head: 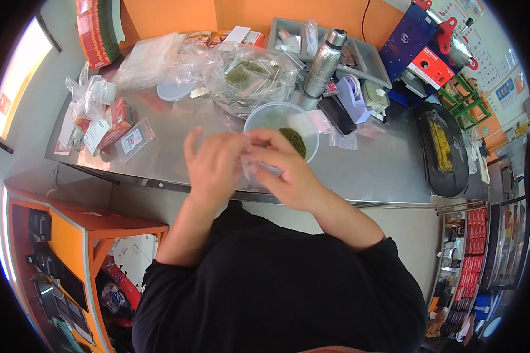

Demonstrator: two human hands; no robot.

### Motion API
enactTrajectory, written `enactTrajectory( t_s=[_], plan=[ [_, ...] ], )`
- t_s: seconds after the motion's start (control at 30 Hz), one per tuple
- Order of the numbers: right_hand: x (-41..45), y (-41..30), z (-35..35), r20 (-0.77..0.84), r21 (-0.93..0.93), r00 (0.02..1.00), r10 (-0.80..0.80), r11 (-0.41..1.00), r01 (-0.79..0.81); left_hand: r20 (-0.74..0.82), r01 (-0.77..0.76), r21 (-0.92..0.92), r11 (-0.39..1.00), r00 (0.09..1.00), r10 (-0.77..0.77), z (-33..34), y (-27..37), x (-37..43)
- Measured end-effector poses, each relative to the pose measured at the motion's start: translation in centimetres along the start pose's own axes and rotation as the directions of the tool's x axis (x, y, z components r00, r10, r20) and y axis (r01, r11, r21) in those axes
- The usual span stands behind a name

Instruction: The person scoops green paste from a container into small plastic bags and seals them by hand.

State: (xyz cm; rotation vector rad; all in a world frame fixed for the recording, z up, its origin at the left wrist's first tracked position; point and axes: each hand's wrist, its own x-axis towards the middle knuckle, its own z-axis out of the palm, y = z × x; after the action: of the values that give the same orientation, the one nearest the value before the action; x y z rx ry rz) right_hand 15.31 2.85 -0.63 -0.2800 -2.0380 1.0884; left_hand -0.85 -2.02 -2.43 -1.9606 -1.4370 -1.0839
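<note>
My left hand (216, 163) and my right hand (287, 172) meet over the front edge of the steel table. Between their fingers is a small clear plastic piece (246, 169), perhaps a little bag; it is blurred. Just behind my right hand stands a round translucent plastic tub (312, 128), with a heap of ground green herb (294, 140) in it. Behind the tub lies a large clear plastic bag (260, 79) holding more green material. My right hand hides part of the tub.
A steel bottle (324, 64), a black phone (337, 115) and a lilac tape dispenser (353, 99) stand right of the tub. A round plastic lid (174, 90) lies at the back left. Red boxes (117, 121) are further left, a black tray (444, 167) at the far right.
</note>
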Motion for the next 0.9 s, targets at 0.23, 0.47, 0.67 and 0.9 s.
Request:
enactTrajectory(
  t_s=[0.23, 0.47, 0.67, 0.9],
  plan=[
    [-0.1, 3.6, -0.8, 0.292, -0.486, 0.931, 0.221, 0.872, -0.055, 0.323, 0.722, -0.513, 0.464, 0.663, -0.675, 3.4, -4.4, -3.2],
    [-0.3, 6.5, -2.0, 0.042, -0.337, 0.975, 0.217, 0.922, -0.191, 0.709, 0.877, -0.480, 0.032, 0.409, -0.575, 7.9, -2.6, -4.0],
    [-3.7, 6.1, -4.8, -0.404, -0.137, 0.876, 0.263, 0.930, -0.342, 0.680, 0.878, -0.404, 0.258, 0.476, -0.558, 7.9, -1.2, -3.9],
    [-6.2, 3.3, -5.8, 0.242, -0.714, 0.969, 0.042, 0.684, 0.149, 0.442, 0.644, -0.538, 0.544, 0.765, -0.468, 7.2, 1.5, -5.8]
  ],
)
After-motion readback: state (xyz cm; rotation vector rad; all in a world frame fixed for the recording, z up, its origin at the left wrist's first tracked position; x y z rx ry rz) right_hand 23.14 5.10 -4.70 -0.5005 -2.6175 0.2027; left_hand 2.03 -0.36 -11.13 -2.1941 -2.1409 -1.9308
